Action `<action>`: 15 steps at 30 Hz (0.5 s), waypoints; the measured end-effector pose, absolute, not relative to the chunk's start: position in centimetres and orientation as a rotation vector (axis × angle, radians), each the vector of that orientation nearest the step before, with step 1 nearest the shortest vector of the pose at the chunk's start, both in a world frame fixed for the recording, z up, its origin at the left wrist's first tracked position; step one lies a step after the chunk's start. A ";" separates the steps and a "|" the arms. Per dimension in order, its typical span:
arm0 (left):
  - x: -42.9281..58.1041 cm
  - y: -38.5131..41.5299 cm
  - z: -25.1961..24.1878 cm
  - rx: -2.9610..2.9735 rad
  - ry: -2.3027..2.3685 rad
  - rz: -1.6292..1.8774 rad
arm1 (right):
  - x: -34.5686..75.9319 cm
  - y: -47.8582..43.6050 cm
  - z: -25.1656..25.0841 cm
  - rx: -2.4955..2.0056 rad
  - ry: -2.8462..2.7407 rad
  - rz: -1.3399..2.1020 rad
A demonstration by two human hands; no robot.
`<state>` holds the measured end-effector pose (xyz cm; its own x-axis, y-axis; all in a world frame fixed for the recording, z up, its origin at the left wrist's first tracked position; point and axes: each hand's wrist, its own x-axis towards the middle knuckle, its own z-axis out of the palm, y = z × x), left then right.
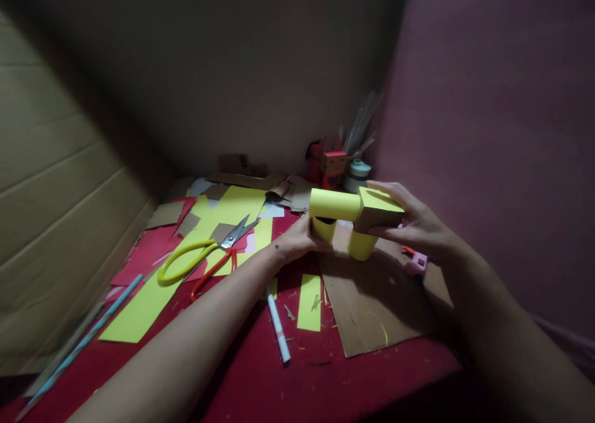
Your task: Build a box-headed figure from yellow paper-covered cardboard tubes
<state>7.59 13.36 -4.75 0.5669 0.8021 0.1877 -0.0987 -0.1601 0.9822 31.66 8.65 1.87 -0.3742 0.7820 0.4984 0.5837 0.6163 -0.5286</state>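
Observation:
A paper figure (346, 215) made of yellow rolled tubes and a yellow-topped cardboard block is held just above a brown cardboard sheet (376, 299). My left hand (297, 240) grips its left leg tube from below. My right hand (411, 222) wraps around the block end on the right, fingers closed over it.
Yellow-handled scissors (204, 256) lie on yellow paper strips (186, 268) and red paper to the left. A white pen (277, 324) and a small yellow strip (310, 302) lie on the red table. Cardboard walls rise left and behind. A pink tape dispenser (417, 262) and craft clutter (339, 163) sit at the back.

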 end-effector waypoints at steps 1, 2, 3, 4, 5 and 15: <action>7.6 13.3 -4.6 1.539 0.628 0.878 | 31.7 8.7 1.8 -1.072 -2.087 0.353; 7.5 13.3 -4.5 1.544 0.643 0.870 | 31.7 8.8 1.7 -1.072 -2.080 0.361; 7.5 13.2 -4.3 1.548 0.662 0.861 | 31.8 8.9 1.6 -1.067 -2.077 0.366; 7.5 13.2 -4.2 1.552 0.682 0.852 | 31.9 8.9 1.4 -1.061 -2.074 0.367; 7.5 13.2 -4.1 1.555 0.702 0.843 | 31.9 9.0 1.3 -1.057 -2.072 0.368; 7.4 13.4 -4.4 1.558 0.793 0.812 | 31.8 9.2 0.8 -0.993 -2.062 0.382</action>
